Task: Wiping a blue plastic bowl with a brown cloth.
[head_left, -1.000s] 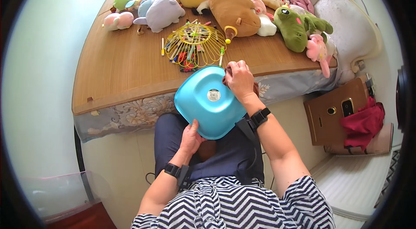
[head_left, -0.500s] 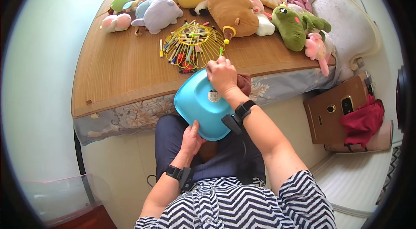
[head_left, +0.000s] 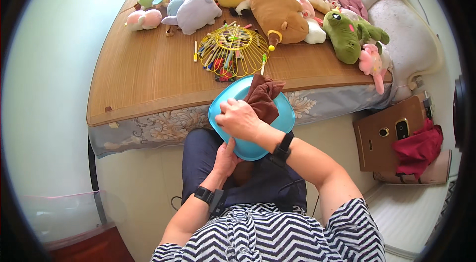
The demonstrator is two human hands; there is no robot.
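Note:
Over my lap, at the bed's edge, a light blue plastic basin [head_left: 285, 119] is held up with its hollow side facing me. My left hand [head_left: 226, 160] grips its lower left rim, thumb on the near side. My right hand [head_left: 239, 120] is closed on a brown cloth [head_left: 264, 94] that lies bunched against the inside of the basin. The cloth's free end flops up past the far rim. Part of the basin's inside is hidden by the right hand and the cloth.
On the bed mat [head_left: 148, 78] a yellow wire basket [head_left: 235, 39] stands among many pens and markers. Plush toys, such as a brown one [head_left: 277, 9] and a green one [head_left: 342, 39], crowd behind. At right, a brown box [head_left: 372, 138] carries a red cloth [head_left: 421, 148].
The basin has turned over from its labelled underside to its hollow side. My right hand has moved from the far rim to the inside, and the brown cloth has come into full view.

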